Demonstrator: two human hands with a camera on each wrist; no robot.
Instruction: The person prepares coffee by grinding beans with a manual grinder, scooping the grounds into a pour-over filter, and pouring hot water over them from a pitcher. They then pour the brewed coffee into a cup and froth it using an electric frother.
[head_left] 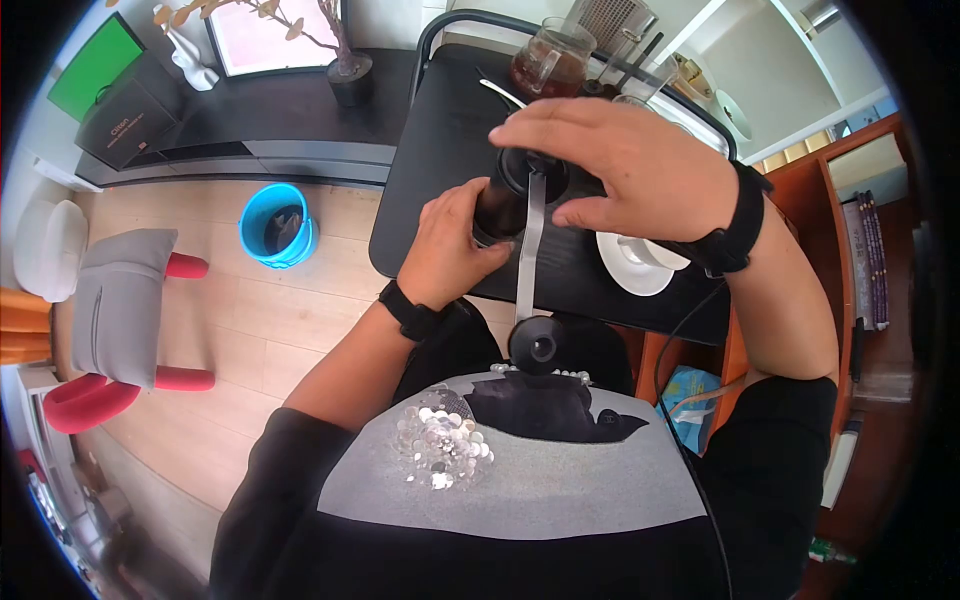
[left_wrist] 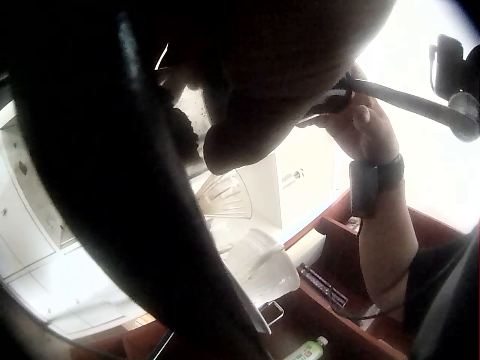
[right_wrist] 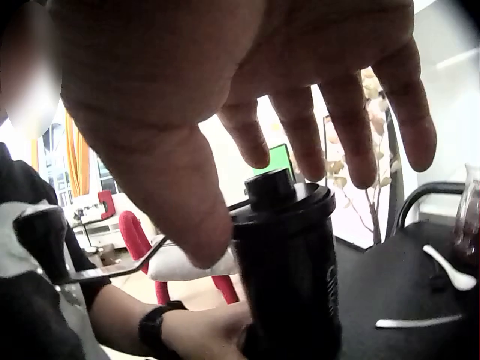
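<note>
A black cylindrical grinder stands upright, its metal crank arm reaching toward the person's body and ending in a round black knob. The left hand grips the grinder's side, fingers wrapped around it. Over the grinder's top hovers the right hand, its fingers spread and extended in the right wrist view, the thumb near the lid's rim. In the left wrist view the left hand is dark and close to the lens, with the crank beyond it.
On the black table are a glass pot of brown liquid, a white saucer with a cup, and a white spoon. A blue bucket stands on the floor at left. A cable runs down the right side.
</note>
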